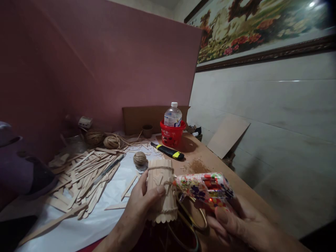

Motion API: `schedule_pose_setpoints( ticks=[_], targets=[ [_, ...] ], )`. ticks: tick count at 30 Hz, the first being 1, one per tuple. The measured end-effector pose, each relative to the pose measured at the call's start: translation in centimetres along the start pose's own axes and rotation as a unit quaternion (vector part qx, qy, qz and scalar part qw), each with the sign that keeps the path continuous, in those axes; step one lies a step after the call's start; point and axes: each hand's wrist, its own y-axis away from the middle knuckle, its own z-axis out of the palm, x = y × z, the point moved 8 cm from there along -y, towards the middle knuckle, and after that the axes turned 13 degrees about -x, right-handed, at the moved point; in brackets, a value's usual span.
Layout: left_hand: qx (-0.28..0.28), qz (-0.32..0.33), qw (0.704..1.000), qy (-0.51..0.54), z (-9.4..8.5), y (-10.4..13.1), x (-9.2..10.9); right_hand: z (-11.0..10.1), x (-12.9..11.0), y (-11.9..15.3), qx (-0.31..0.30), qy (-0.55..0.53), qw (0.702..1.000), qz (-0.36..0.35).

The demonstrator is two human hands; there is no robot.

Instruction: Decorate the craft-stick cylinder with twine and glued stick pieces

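My left hand [143, 201] grips a small upright holder made of wooden craft sticks [160, 190], bound with twine near its top and bottom. My right hand [236, 225] holds a glue gun with a flowery pattern [204, 189], its nozzle pointing left and touching the twine on the holder's side. A wire stand loops below the gun.
A heap of loose craft sticks [84, 175] lies on white paper at left, with twine balls [139, 158] behind. A black and yellow utility knife [168, 151], a red bucket [172, 134] holding a water bottle [173, 115], and a board leaning on the wall [227, 135] stand beyond.
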Motion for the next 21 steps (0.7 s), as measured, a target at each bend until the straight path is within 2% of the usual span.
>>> schedule_pose_setpoints(
  ticks=[8,14,21],
  targets=[
    [-0.004,0.003,1.000,-0.004,0.0,-0.1,-0.1,3.1,-0.4,-0.6,-0.065,-0.086,0.994,-0.010],
    [-0.004,0.005,1.000,-0.012,0.0,-0.1,-0.1,3.3,-0.2,-1.0,-0.075,-0.121,0.989,-0.028],
    [0.006,0.006,1.000,-0.009,-0.1,-0.2,-0.1,3.0,0.2,-1.1,-0.058,-0.109,0.992,-0.032]
  ],
)
